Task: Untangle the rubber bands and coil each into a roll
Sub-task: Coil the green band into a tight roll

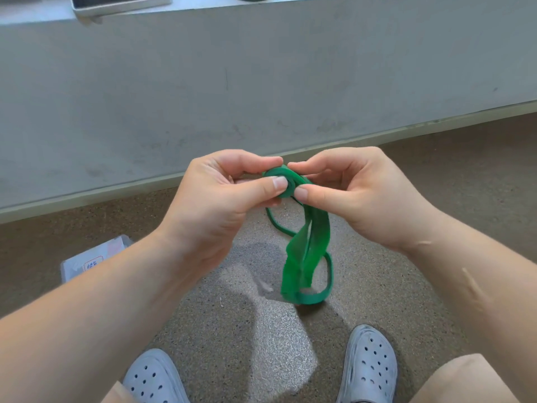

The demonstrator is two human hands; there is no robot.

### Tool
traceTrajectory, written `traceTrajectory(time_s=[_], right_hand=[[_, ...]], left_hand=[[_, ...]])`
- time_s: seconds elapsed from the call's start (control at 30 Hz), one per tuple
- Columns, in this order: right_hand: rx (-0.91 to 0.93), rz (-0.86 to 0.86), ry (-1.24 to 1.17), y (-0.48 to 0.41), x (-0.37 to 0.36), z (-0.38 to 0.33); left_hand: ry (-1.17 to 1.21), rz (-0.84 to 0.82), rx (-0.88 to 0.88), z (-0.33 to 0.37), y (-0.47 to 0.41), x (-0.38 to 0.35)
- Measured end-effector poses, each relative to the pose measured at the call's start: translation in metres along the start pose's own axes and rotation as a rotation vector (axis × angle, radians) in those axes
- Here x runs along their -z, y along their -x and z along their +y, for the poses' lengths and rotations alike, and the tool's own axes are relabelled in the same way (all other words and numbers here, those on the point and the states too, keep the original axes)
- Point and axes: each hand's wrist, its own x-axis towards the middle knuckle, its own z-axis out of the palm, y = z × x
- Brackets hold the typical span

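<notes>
Both hands up in mid-air, centre. Left hand (215,196) pinches coiled start of green rubber band (308,257); right hand (357,196) pinches beside it. Band's loose tail dangles over speckled floor (261,330). Grey wall (261,82) far. Pale clogs (370,365) near.

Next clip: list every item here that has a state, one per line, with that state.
Green rubber band: partly coiled, its free end dangling twisted.
Coiled roll: small, pinched between both hands.
Left hand: thumb pressed on the roll.
Right hand: pinching the band beside the roll.
Grey clogs: worn, on the floor.
</notes>
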Motion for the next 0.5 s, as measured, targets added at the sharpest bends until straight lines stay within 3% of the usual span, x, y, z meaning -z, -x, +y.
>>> traceTrajectory(time_s=[0.3,0.5], right_hand=[[-0.041,0.152,-0.102,0.004,-0.02,0.005],[-0.009,0.236,-0.315,0.004,-0.043,0.014]], left_hand=[[0.051,0.095,0.06,0.0,0.001,-0.003],[0.282,0.208,0.127,-0.002,0.002,-0.011]])
